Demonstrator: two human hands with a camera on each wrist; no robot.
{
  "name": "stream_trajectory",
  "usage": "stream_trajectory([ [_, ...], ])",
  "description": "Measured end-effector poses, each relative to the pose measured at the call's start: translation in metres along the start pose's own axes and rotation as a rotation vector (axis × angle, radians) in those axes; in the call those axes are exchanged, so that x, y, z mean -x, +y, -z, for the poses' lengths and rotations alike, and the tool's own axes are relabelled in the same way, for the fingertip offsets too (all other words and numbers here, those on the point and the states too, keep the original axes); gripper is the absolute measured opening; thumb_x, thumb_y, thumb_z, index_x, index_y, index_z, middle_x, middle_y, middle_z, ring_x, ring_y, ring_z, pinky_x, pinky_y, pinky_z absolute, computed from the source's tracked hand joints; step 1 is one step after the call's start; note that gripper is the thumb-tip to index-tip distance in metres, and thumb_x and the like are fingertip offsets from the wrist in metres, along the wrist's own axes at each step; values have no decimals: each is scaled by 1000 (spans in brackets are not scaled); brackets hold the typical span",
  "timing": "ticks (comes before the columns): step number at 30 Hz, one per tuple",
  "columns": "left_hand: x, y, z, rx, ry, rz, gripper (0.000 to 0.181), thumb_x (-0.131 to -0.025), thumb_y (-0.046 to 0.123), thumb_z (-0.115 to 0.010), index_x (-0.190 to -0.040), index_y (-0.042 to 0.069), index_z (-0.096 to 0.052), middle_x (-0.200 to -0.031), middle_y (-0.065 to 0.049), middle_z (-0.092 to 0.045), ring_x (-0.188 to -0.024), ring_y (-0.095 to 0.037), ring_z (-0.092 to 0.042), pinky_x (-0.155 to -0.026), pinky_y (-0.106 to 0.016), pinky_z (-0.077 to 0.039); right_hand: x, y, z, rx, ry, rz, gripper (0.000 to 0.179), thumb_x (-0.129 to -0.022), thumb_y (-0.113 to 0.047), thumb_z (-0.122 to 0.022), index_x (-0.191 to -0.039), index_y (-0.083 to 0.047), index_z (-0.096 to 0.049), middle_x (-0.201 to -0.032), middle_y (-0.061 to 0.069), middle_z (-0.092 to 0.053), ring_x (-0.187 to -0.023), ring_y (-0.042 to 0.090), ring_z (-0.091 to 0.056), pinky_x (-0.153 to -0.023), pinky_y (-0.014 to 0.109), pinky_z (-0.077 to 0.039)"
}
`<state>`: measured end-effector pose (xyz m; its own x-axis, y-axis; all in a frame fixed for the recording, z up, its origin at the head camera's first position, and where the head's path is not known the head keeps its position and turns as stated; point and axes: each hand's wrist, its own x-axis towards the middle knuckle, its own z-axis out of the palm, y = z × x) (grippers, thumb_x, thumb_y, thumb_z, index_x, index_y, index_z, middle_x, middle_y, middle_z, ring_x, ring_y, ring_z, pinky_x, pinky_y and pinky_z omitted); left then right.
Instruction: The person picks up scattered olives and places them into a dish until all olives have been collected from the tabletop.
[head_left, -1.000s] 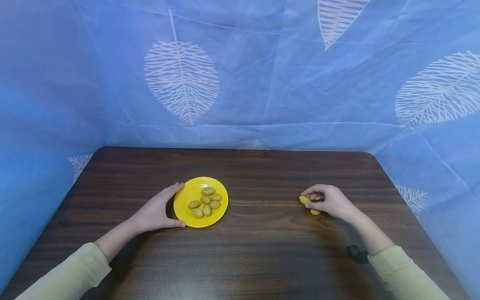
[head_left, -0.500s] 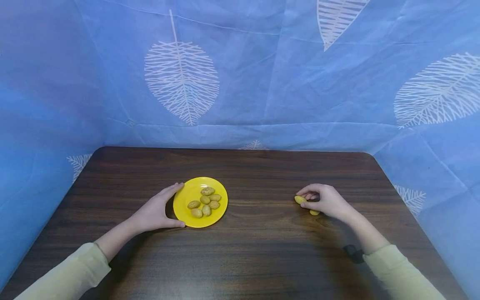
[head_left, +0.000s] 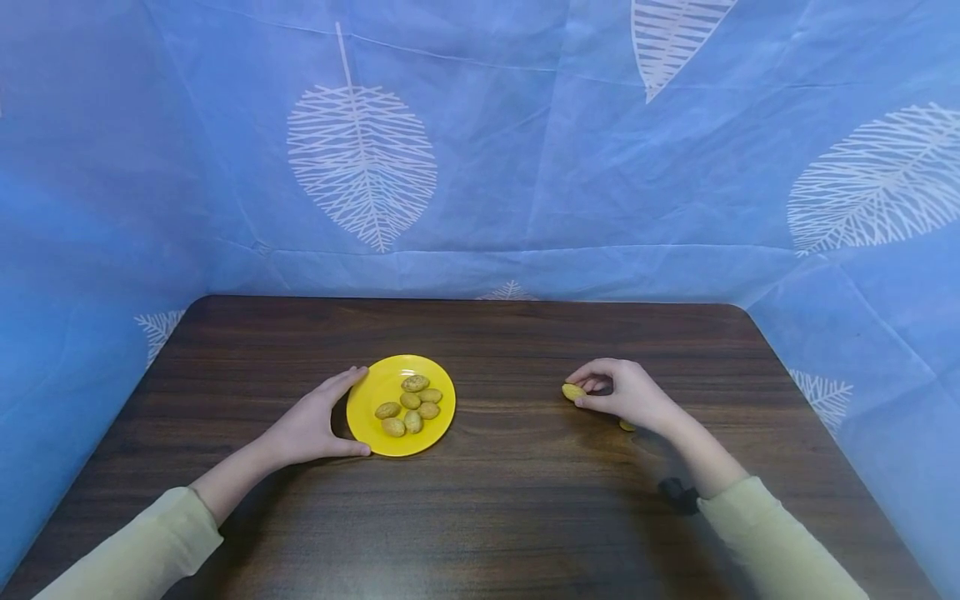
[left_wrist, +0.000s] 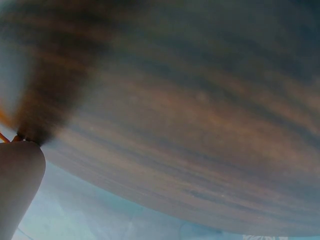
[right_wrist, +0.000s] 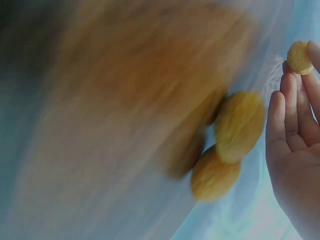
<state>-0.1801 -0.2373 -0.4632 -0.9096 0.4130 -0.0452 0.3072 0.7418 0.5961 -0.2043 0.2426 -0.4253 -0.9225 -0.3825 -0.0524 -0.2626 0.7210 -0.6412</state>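
Left hand: the left hand (head_left: 307, 422) lies at the left rim of the yellow plate (head_left: 363, 410), thumb on the near side and fingers on the far side, spread well apart, their tips touching the edge.
Right hand: the right hand (head_left: 626, 393) is right of the plate and well apart from it, its fingers clamped on the held piece (head_left: 573, 392), a yellow oval with a rough-looking skin.
Held piece: at the fingertips, between the plate and the loose pieces.
Plate: round, on the left half of the counter (head_left: 480, 517), bearing seven plated pieces (head_left: 410, 401), oval and brownish yellow, grouped toward its right side.
Loose pieces: the right wrist view shows two loose pieces (right_wrist: 240, 126), one touching or overlapping the other; in the head view only a sliver of yellow shows beneath the right hand.
Counter: dark brown wood grain, far corners rounded.
Sleeves: pale yellow-green sleeves (head_left: 142, 543) cover both forearms.
Dark object: a small dark object (head_left: 677, 495) shows beside the right forearm, too unclear to name.
Backdrop: blue cloth (head_left: 495, 175) with white leaf shapes (head_left: 362, 167) hangs beyond the far edge.
Left wrist view: mostly blurred counter, with one fingertip.
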Motion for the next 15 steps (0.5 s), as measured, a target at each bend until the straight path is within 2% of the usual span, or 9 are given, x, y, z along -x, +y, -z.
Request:
stream_trajectory([
  [9, 0, 1, -1, 0, 2, 5, 113, -77, 38, -96, -163, -2, -35, -168, -32, -34, -154, -55, -35, -118, -73, -38, -14, -18, -13, -59, 12, 55, 26, -93, -6, -81, -118, -6, -78, -110, 11, -77, -95, 16, -71, -83, 26, -60],
  [15, 0, 0, -1, -6, 0, 5, 114, -76, 39, -96, -163, -2, -35, -168, -32, -34, -154, -54, -35, -118, -73, -38, -26, -36, -22, -94, -1, 64, 26, -93, -8, -81, -119, -9, -79, -110, 7, -77, -95, 17, -71, -85, 31, -60],
])
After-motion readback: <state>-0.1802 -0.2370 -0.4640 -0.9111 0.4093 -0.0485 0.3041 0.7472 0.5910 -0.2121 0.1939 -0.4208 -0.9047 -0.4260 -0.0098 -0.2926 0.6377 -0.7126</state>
